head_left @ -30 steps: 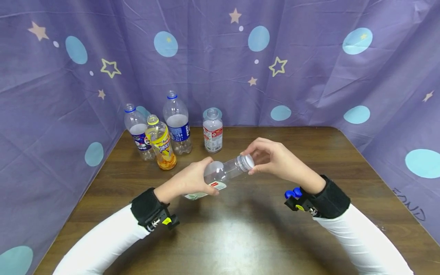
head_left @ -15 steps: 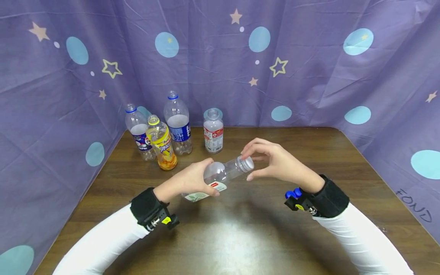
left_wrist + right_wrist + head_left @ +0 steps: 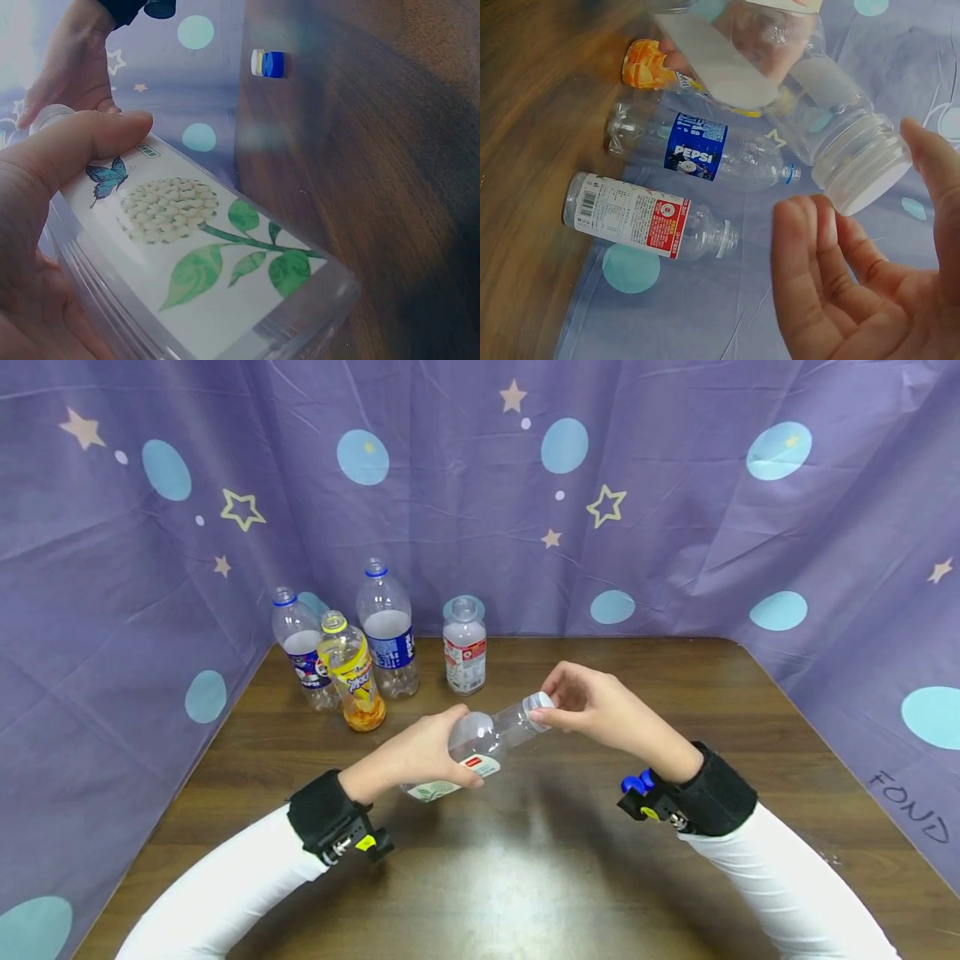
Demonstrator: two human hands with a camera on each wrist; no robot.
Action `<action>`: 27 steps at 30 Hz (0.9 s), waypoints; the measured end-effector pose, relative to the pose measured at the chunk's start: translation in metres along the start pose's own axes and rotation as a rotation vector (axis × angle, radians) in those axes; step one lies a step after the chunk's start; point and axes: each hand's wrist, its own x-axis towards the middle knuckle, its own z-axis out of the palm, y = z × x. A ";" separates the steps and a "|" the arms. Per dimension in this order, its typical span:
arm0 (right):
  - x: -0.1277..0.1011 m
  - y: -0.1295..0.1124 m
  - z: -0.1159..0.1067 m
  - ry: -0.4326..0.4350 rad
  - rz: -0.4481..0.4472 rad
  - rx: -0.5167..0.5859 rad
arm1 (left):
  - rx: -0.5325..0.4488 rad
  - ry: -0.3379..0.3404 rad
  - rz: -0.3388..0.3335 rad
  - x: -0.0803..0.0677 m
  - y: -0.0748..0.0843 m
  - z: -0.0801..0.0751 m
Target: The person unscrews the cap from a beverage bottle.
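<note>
My left hand (image 3: 423, 747) grips a clear plastic bottle (image 3: 480, 743) around its body, tilted with the neck up to the right. A white label with a flower, green leaves and a butterfly covers its side (image 3: 180, 232) in the left wrist view. On the neck sits a white cap (image 3: 542, 701). With thumb and fingers, my right hand (image 3: 600, 708) pinches this cap at its edge. In the right wrist view the thumb (image 3: 930, 154) and fingertips (image 3: 810, 217) lie on opposite sides of the cap.
Several uncapped bottles stand at the back left: two Pepsi bottles (image 3: 392, 652) (image 3: 303, 656), a yellow-labelled bottle (image 3: 356, 681) and a red-and-white-labelled bottle (image 3: 465, 656). Blue caps (image 3: 636, 783) lie on the wooden table (image 3: 480, 877) by my right wrist. A patterned curtain (image 3: 480, 510) surrounds the table.
My right hand's fingers opened around the cap half a second ago and have closed on it again, the thumb now on its near side. The bottle has shifted slightly right.
</note>
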 end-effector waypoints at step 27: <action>-0.004 0.002 -0.003 0.020 -0.184 0.090 | -0.007 0.001 -0.009 0.000 -0.003 0.000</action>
